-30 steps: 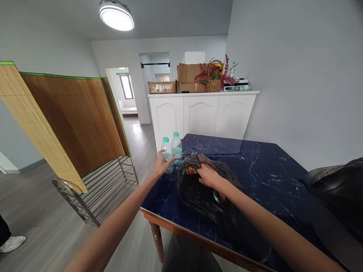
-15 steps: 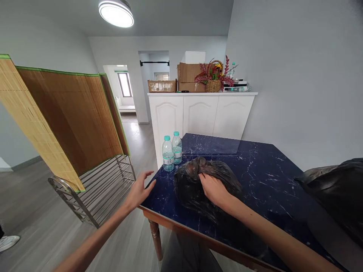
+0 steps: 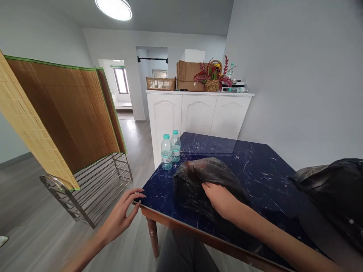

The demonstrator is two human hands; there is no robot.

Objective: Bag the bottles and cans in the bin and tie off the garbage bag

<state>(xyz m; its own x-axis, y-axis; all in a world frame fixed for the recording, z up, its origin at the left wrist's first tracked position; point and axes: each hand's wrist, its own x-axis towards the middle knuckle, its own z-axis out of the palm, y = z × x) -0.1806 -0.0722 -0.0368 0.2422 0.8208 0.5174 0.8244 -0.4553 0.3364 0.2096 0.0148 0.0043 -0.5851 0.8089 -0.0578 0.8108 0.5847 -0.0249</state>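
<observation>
A black plastic bag [image 3: 193, 192], bulky and crumpled, lies on the blue marble-patterned table [image 3: 261, 177]. My right hand [image 3: 219, 198] is on top of it, fingers bent into the plastic and gripping it; the fingertips are partly hidden in the folds. My left hand [image 3: 123, 211] is open at the table's left corner, fingers apart, holding nothing. Two clear water bottles with turquoise caps stand upright behind the bag: the nearer bottle [image 3: 166, 153] and the farther bottle [image 3: 176, 147]. What the bag contains is hidden.
Another black bag [image 3: 334, 189] is at the table's right side. A white cabinet [image 3: 198, 113] stands behind, bearing cardboard boxes [image 3: 190, 75] and a flower basket [image 3: 212, 85]. To the left, a bamboo mat [image 3: 62, 113] hangs over a metal rack [image 3: 104, 189].
My left hand has moved down and left, away from the bottles. My right hand has shifted slightly right and lower on the bag, whose bunched top has sunk and spread. The camera view has shifted slightly.
</observation>
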